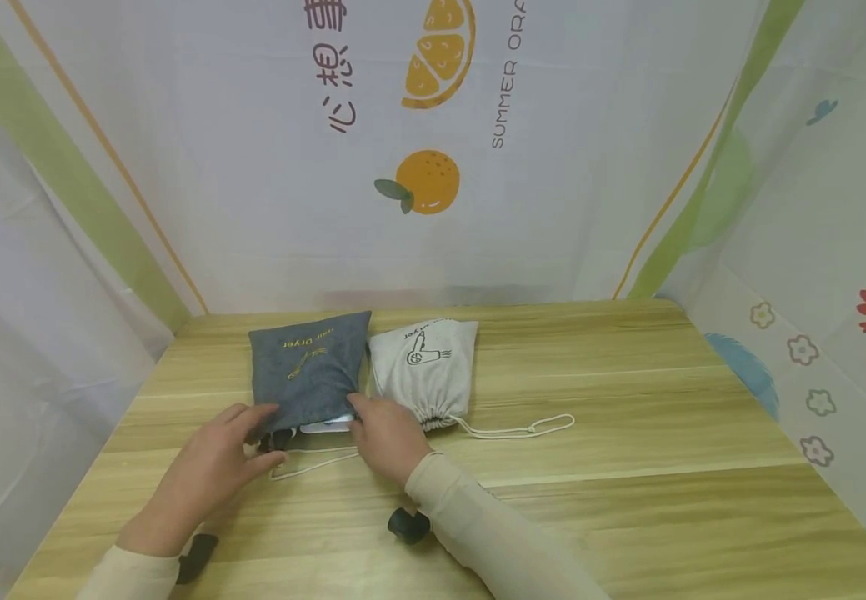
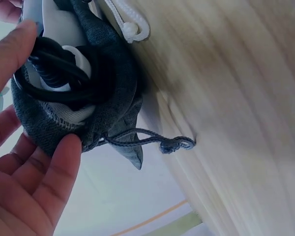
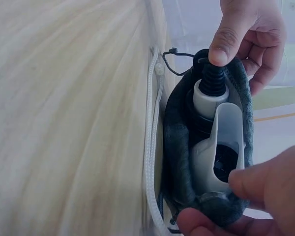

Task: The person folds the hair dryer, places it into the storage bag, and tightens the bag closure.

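Note:
A dark grey drawstring bag (image 1: 305, 367) printed with a yellow hair dryer lies on the wooden table, its mouth facing me. Inside the mouth sit a white hair dryer (image 3: 205, 167) and its coiled black cord (image 2: 54, 69). My left hand (image 1: 215, 458) grips the left side of the mouth; in the right wrist view its thumb presses by the cord's black sleeve (image 3: 214, 81). With my right hand (image 1: 389, 437) I pinch the rim at the other side, thumb against the dryer's white nozzle (image 3: 229, 128) and fingers outside the cloth.
Right beside it lies a light grey drawstring bag (image 1: 433, 367), gathered at its mouth. Its white drawstring (image 1: 545, 427) trails to the right on the wooden table (image 1: 628, 500). A printed white curtain (image 1: 575, 183) hangs behind the table.

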`<state>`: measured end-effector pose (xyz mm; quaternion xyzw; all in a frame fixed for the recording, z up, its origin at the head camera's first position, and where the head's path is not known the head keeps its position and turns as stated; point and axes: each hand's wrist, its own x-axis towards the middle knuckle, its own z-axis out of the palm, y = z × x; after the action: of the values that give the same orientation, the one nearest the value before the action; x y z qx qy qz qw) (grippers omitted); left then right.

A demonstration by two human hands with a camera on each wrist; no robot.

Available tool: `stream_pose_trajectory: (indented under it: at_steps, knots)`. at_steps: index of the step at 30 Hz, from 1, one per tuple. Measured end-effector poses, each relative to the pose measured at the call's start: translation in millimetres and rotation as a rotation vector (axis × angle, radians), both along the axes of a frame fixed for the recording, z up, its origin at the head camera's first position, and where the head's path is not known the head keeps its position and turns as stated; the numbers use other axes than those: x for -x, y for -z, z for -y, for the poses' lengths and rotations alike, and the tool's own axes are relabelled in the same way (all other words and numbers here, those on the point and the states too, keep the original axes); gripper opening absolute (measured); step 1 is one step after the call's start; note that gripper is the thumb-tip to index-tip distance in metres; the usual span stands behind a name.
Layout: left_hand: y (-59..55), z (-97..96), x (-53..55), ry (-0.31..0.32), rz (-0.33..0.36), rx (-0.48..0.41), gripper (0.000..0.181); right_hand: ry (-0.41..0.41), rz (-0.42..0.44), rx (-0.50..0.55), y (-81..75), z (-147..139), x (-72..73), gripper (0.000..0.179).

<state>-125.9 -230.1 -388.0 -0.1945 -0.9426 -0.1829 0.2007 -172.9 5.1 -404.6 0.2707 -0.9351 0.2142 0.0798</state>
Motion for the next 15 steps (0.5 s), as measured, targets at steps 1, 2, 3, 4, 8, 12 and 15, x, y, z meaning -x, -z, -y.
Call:
stream_pose_trajectory:
  at_steps: [1, 2, 3, 4, 8, 12, 15]
  knots:
    - [0.0, -0.3, 0.1, -0.008, 0.003, 0.001, 0.061, 0.001, -0.006, -0.002, -0.2, -0.4, 0.1, 0.034]
    - [0.1, -0.7, 0.1, -0.017, 0.005, 0.003, 0.06, 0.001, -0.011, -0.004, -0.4, -0.7, 0.1, 0.033]
    - [0.2, -1.0, 0.1, -0.025, 0.009, 0.005, 0.06, 0.002, -0.015, -0.006, -0.4, -0.8, 0.2, 0.033]
    - [0.4, -1.4, 0.1, -0.033, 0.012, 0.007, 0.06, 0.004, -0.018, -0.009, -0.5, -0.9, 0.4, 0.032]
    - [1.2, -2.7, 0.6, -0.046, 0.004, 0.015, 0.058, 0.006, -0.017, -0.018, -1.1, -1.3, 0.6, 0.032]
    - [1.8, -3.4, 1.5, -0.045, -0.027, 0.019, 0.055, 0.002, -0.018, -0.016, -1.7, -1.6, 0.7, 0.03]
    - [1.5, -3.7, 2.2, -0.057, -0.03, 0.016, 0.049, -0.003, -0.015, -0.015, -1.5, -1.7, 1.2, 0.028]
